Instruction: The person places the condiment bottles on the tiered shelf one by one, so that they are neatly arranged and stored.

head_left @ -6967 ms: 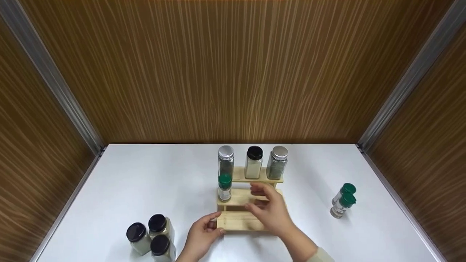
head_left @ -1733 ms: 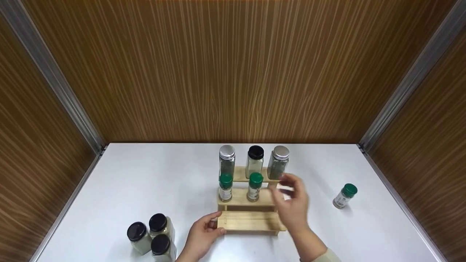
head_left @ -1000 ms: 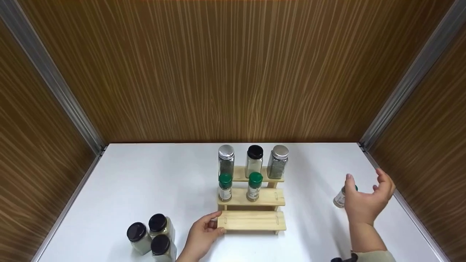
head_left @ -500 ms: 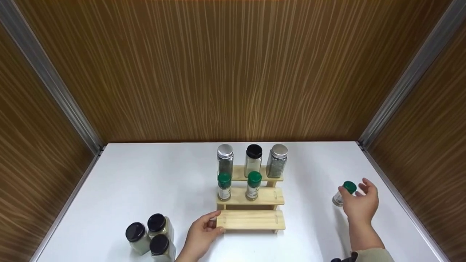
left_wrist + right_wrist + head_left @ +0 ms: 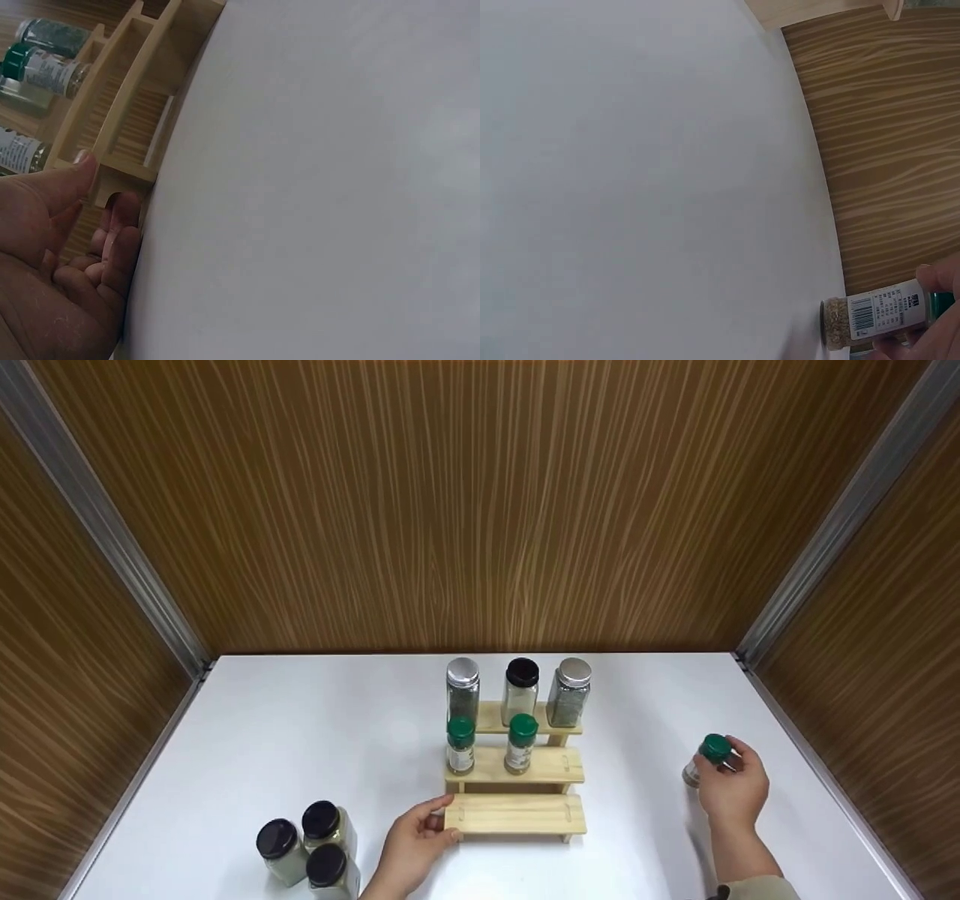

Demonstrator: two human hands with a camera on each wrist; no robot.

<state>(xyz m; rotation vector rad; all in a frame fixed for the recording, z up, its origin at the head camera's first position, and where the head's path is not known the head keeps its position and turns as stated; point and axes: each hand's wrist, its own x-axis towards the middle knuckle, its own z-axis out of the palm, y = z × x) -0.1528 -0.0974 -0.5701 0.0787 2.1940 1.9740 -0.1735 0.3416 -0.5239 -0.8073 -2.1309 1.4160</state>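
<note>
Gripping the last green-capped jar (image 5: pixel 703 759) at three o'clock, the right hand (image 5: pixel 731 789) is probably lifting it, while the rack (image 5: pixel 514 814), two green jars shelved, is steadied by the left hand (image 5: pixel 411 849).

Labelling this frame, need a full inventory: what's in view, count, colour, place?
Wooden rack: 1, pale wood, three steps, table centre.
Silver-capped jars: 2, top step, left and right ends.
Black-capped jar on rack: 1, top step, middle.
Green-capped jars on rack: 2, middle step, left and centre.
Black-capped jars: 3, grouped on the table, front left.
Green-capped jar: 1, table right, in right hand.
Table: 1, white.
Left hand: holds rack's bottom-left corner.
Right hand: grips green-capped jar.
</note>
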